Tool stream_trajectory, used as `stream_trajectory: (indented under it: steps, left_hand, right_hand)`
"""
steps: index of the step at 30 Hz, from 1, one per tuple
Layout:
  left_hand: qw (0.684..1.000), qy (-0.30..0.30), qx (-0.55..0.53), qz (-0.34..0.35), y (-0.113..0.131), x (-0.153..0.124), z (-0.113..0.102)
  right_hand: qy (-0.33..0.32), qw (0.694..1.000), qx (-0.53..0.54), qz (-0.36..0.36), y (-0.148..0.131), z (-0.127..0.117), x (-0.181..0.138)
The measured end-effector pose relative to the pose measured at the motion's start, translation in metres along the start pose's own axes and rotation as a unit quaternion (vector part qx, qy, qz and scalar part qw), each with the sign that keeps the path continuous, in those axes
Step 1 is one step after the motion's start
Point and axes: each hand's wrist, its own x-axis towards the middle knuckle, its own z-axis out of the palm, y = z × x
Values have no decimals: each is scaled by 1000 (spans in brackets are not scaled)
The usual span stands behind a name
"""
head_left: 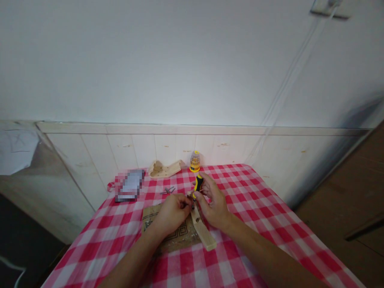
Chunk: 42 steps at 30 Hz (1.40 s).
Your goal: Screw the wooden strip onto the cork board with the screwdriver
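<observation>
My right hand (214,202) is closed around a yellow-and-black screwdriver (198,184), which stands nearly upright, its tip pointing down at a pale wooden piece (204,234). Close to that tip, the fingers of my left hand (174,214) are pinched together at the upper part of the wood; what they hold is too small to make out. A dark round fitting or hole shows in the wood below my fingers. Under the wood and my left hand lies a brown patterned board (171,245), partly covered.
Several small metal screws or pins (168,191) lie beyond my left hand. Farther back are a curved wooden piece (165,170) and a yellow-capped clear container (195,161). A phone-like device (130,186), partly pixelated, lies left on the red-checked tablecloth (240,192). A wall closes off the back.
</observation>
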Motion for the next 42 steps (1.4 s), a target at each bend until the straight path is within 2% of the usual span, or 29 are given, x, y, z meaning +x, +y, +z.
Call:
stream_trajectory:
  steps: [11,23,29,37,42]
  left_hand:
    - [1000,-2,-13,28,1,1,-1]
    - [998,-1,-5,62,-3,2,0]
    - [999,11,12,51,-2,1,0]
    - [999,10,10,51,3,0,-1]
    - [999,14,14,50,2,1,-2]
  right_hand:
    - [-23,996,-70,-47,-5,-3,-3]
    - [25,994,-90,-53,-8,0,1]
    - [23,991,-109,-72,-9,-1,4]
    - [-12,996,-79,-50,-2,-1,-5]
    - [-7,994,-92,-51,-1,-1,-5]
